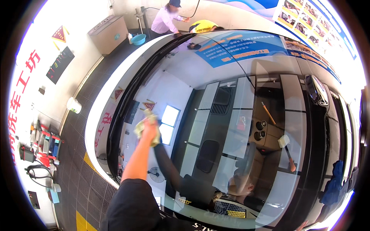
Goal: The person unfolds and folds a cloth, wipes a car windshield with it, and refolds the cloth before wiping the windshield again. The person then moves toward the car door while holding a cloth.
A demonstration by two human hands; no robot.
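Observation:
My left hand [149, 130] is closed around a pale yellow-green cloth [142, 129] and presses it to the car's windshield [181, 115], near the wiper side. My bare forearm reaches up from a black short sleeve, and the arm's dark reflection shows in the glass beside it. My right hand is not in view. Beyond the glass there appear a brush with a white head [283, 141] and a stick with an orange handle [268, 112]. Reflections make their exact place hard to tell.
The white hood [94, 119] curves along the left. A person in a pink top [163, 21] and one in yellow [203, 26] are at the car's far side. A blue basin [138, 39], a white bucket [74, 105] and a tool rack [47, 144] stand off the car's left.

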